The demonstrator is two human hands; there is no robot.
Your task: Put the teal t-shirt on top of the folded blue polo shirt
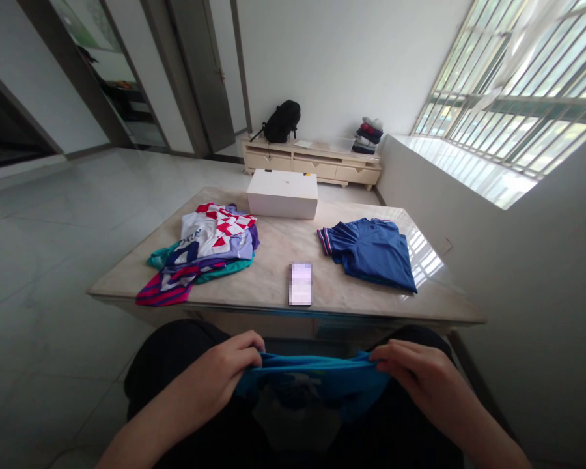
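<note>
The left hand and right hand pinch a bright-blue garment by its top edge between narrowed fingers. A folded navy shirt lies on the surface.

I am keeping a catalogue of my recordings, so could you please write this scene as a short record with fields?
Left hand: grips the blue cloth by its upper edge
Right hand: grips the same edge, farther right
Cloth position: between the hands, above the lap
Table, left: loose pile of clothes, red-and-white checks on top
Table, right: folded navy shirt
Table, near edge: phone, screen blurred
Table, far edge: white box
Background: low cabinet bearing backpack and clothes stack
</note>
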